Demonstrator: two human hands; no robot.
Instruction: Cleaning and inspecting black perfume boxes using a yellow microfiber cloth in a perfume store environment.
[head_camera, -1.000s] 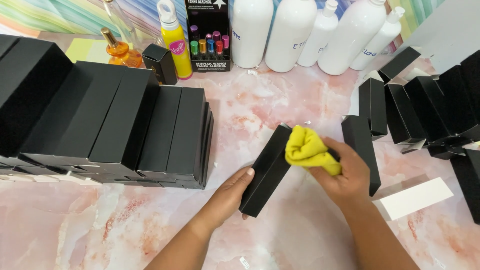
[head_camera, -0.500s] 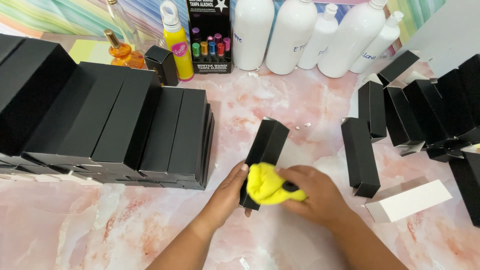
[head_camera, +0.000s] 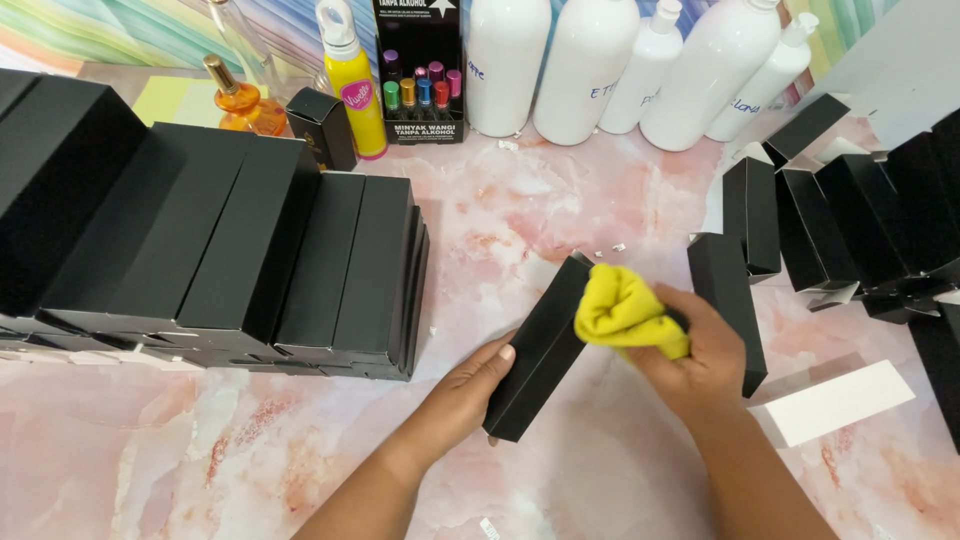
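A long matte-black cardboard box (head_camera: 535, 350) lies tilted on the pink marbled table. To its left, a row of matching black boxes (head_camera: 200, 250) lies side by side; more stand opened at the right edge (head_camera: 850, 215). At the back stand a black display carton (head_camera: 418, 70) of coloured vials, a small black box (head_camera: 322, 128) and white bottles with handwritten labels (head_camera: 600, 70) — plus a yellow bottle with a pink round label (head_camera: 357, 97).

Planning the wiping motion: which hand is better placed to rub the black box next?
Right. The right hand already holds the yellow cloth against the box, while the left hand steadies its lower end.
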